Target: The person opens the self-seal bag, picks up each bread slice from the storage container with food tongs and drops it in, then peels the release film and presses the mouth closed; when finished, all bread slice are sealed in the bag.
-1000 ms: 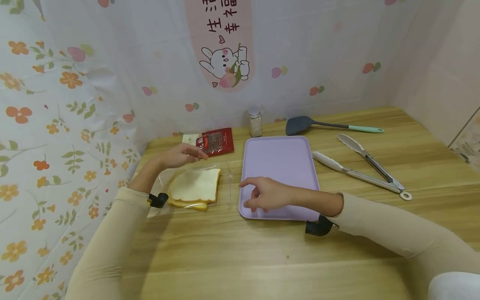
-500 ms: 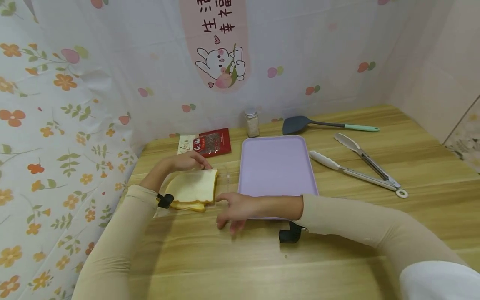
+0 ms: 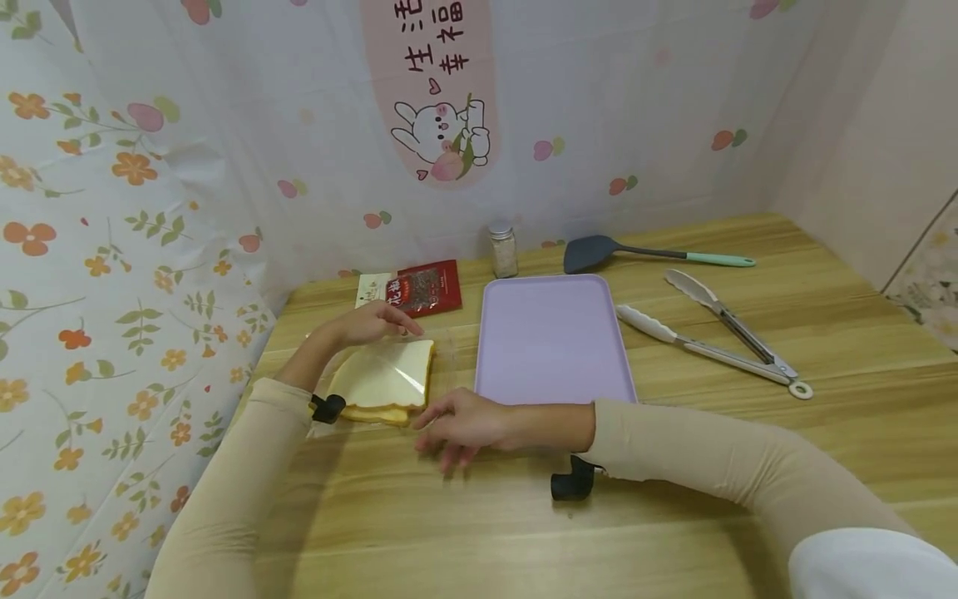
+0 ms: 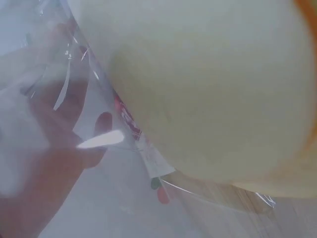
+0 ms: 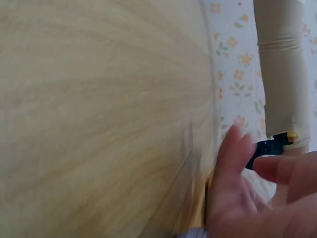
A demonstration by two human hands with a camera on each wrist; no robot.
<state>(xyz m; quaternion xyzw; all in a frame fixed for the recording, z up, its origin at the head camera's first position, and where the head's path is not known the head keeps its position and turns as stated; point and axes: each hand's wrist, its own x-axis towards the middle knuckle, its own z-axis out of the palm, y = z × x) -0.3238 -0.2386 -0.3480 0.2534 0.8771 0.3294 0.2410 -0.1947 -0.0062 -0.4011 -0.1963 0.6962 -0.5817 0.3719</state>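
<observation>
1. Filling the back of my head feed is a fruit-print backdrop (image 3: pixel 644 100) with a cartoon rabbit.
2. Below it I see the wood-grain surface (image 3: pixel 419 532).
3. A lilac tray (image 3: pixel 554 333) lies there, with spread tongs (image 3: pixel 733 358) to its right and a mint-handled spatula (image 3: pixel 653 251) behind.
4. Left of the tray, bread slices (image 3: pixel 382 378) lie stacked inside a clear bag (image 3: pixel 444 363).
5. The left hand (image 3: pixel 374 323) is at the bag's far edge, fingers loosely bent, thumb apart; I can't tell whether it touches.
6. The right hand (image 3: pixel 464 422), blurred, fingers spread, is by the near right corner.
7. Farther back I have a red packet (image 3: pixel 427 287) and a small jar (image 3: pixel 504 256).
</observation>
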